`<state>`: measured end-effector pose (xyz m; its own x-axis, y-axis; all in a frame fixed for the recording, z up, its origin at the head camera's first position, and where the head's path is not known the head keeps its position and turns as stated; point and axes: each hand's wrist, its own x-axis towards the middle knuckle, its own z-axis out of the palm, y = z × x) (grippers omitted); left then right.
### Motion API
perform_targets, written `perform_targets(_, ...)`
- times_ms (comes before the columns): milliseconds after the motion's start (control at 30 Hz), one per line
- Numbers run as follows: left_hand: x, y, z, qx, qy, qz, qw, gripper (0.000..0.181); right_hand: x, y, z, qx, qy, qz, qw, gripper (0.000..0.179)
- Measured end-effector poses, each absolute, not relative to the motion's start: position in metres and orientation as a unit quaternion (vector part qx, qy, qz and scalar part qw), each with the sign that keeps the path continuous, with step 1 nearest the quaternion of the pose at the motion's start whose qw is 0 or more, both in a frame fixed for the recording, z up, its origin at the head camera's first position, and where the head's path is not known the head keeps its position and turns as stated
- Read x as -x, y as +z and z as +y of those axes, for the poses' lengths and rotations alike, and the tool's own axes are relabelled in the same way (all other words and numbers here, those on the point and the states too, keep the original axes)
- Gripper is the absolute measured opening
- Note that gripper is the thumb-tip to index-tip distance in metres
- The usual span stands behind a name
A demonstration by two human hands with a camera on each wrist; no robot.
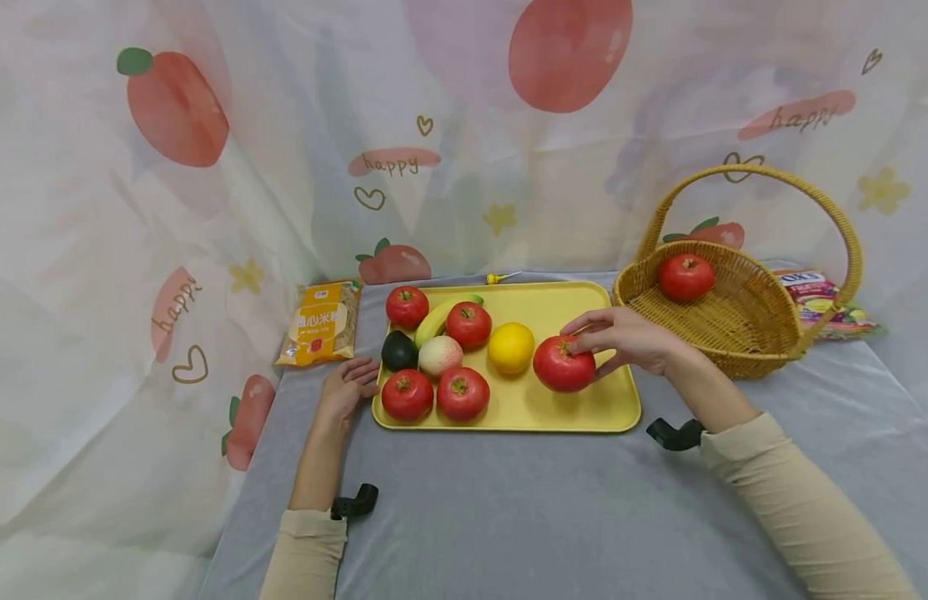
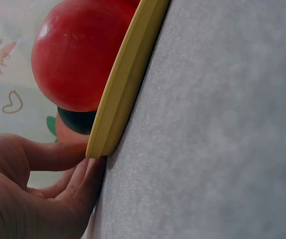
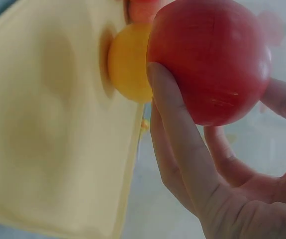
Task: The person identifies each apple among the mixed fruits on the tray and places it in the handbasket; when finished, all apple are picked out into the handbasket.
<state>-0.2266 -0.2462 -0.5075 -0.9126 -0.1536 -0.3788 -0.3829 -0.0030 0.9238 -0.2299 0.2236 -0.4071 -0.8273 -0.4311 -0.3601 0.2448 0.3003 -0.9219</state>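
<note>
A pale curtain printed with pink fruit, hearts and the word "happy" (image 1: 464, 67) hangs behind a table under grey cloth (image 1: 509, 517). At the table's right stands a wicker basket (image 1: 734, 350), its tall handle arching over it and a red pomegranate (image 1: 686, 277) inside. Left of it lies a yellow tray (image 1: 549, 304), its long axis running left to right. A colourful packet (image 1: 816, 300) sits just beyond the basket's right side, and an orange bag (image 1: 324, 325) lies near the tray's left end. The right hand (image 1: 629, 335) is moderately wide, with thumb and bent fingers gripping the held pomegranate (image 1: 559, 372); the left hand (image 1: 345, 390) has its fingers loosely extended, touching the tray's left rim. The held pomegranate is raised over the tray's right half, crown turned up toward the head camera; being nearly round, it has no clear long axis. Four pomegranates (image 1: 464, 398) rest crowded on the tray's left half, around a banana (image 1: 433, 323) slanting from near left to far right, a yellow fruit (image 1: 511, 348), a pale peach (image 1: 440, 358) and a dark avocado (image 1: 398, 351). Smallest, a yellow-handled tool (image 1: 496, 279) lies at the tray's far edge, its thin shaft pointing right.
</note>
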Motion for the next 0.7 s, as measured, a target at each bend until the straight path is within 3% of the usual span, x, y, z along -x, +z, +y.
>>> perform_targets(700,0.228,-0.507,-0.246,0.187,0.685,0.700,0.083,0.064,0.238,-0.365,0.245,0.045,-0.600,0.752,0.270,0.051)
